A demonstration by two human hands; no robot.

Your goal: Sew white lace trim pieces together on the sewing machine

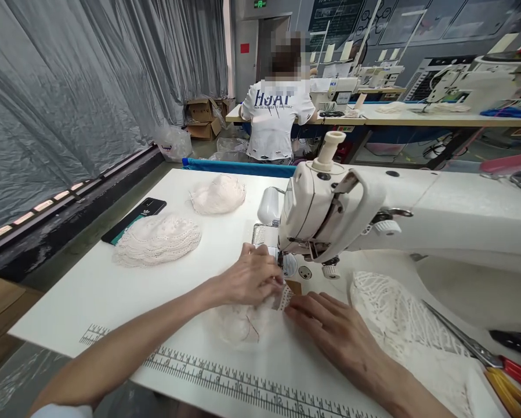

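Under the needle area of a white sewing machine, a strip of pale lace fabric runs between my hands. My left hand is closed on the fabric just left of the presser foot, fingers bent. On the right, my right hand pinches the lace's near edge with thumb and fingertips. A sheer, pale cup-shaped piece with a dark loose thread lies below my left hand. Part of the lace is hidden beneath my fingers.
Two piles of pale lace cups, a near pile and a far one, lie left, beside a phone. White lace and red-handled scissors are at right. A printed ruler runs along the front. A person sits ahead.
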